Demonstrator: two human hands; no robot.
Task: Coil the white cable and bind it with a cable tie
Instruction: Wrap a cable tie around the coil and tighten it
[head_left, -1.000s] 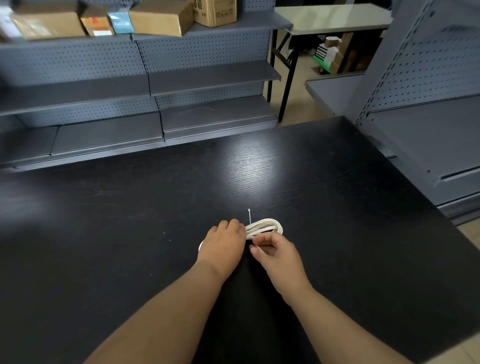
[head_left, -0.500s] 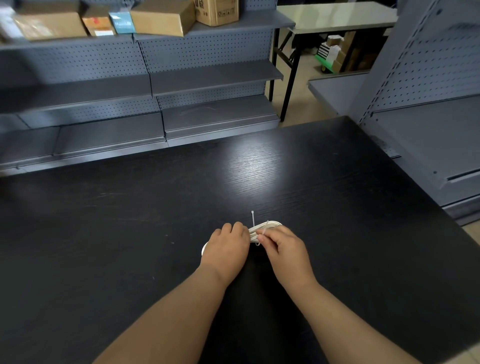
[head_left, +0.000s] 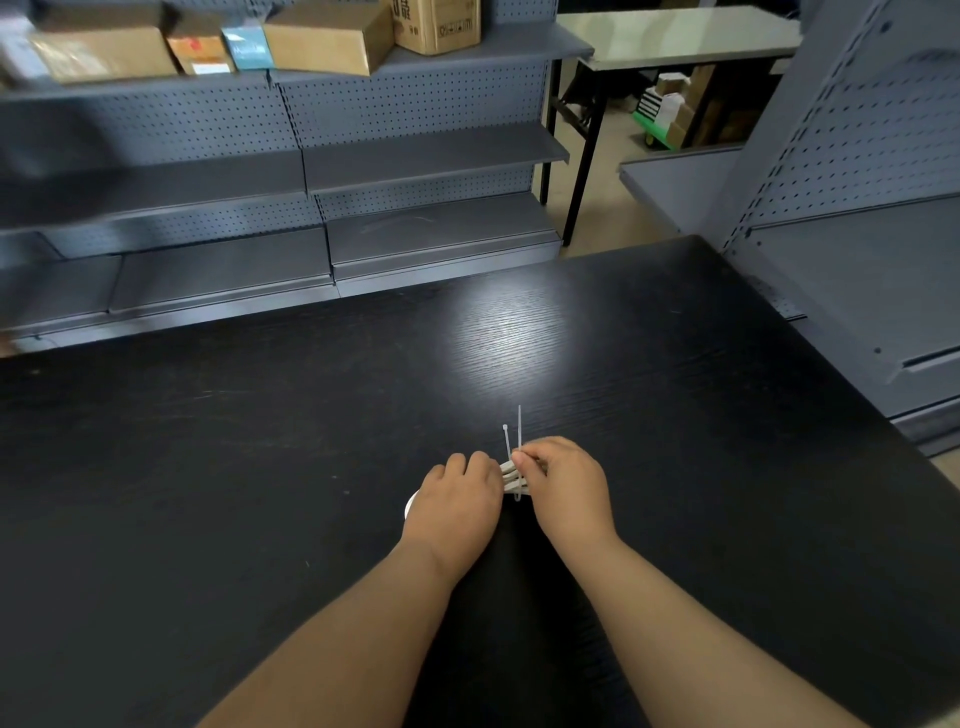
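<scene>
White cable (head_left: 511, 474): lies coiled in a flat bundle on the black desk (head_left: 260, 467), near its front edge, mostly hidden under both hands. Shows only as a short stretch of strands between them and a sliver of loop beside the left hand (head_left: 457, 501). Held down there by curled fingers gripping the bundle against the desk. Pinched by fingertips of the right hand (head_left: 569, 486): the cable tie (head_left: 519, 434), passing under the strands, both ends rising side by side above them. Looks not yet locked, with head and tail standing apart.

Risks from here:
- Missing the small head with the thin tail, or losing that slick tail from the pinch.
- Easing the left grip too early, and so letting springy strands fan out of the loop.
- Catching only part of the bundle.
- Pulling upward hard and lifting or twisting the whole coil off the desk.

Cannot tell the number of turns inside the loop.
</scene>
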